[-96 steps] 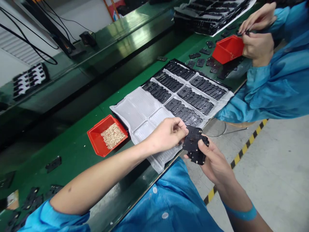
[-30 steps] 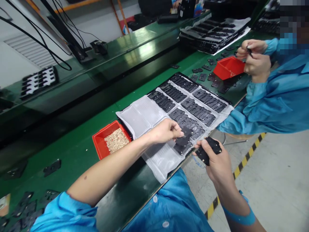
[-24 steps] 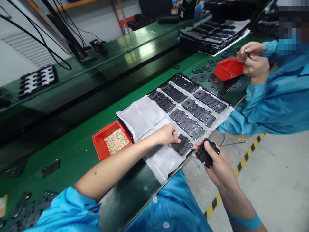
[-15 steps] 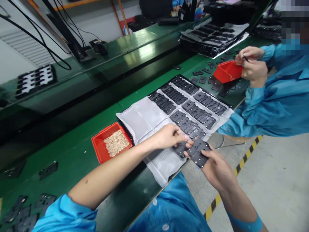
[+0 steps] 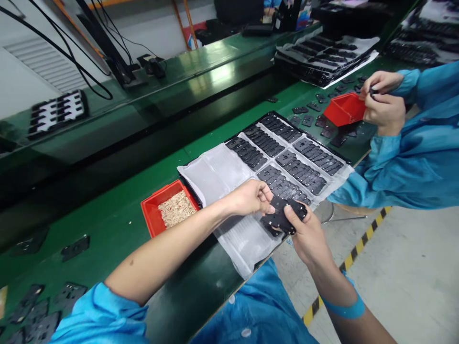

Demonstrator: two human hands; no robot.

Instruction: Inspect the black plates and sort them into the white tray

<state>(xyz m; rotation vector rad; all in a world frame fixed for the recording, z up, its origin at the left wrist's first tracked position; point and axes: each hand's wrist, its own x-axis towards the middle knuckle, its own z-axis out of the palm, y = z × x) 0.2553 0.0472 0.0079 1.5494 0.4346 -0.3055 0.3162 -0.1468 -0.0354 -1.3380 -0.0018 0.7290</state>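
My right hand is closed around flat black plastic parts with small holes, its thumb pressed on top; how many are stacked there I cannot tell. My left hand is closed in a pinch at the upper left edge of these parts. Both hands are over the near edge of a tray lined with white film. Rows of similar black parts lie in its compartments, and white film covers its left portion. Left of the tray stands a red bin holding many tiny beige pieces.
Loose black parts lie at the lower left of the green bench. To the right, a co-worker's hands work over another red bin. Stacked trays stand behind. Striped tape marks the floor.
My right hand has turned and shifted slightly left and up with the black parts, bringing them against my left fingers. The view has moved slightly, so the bench appears lower and to the right.
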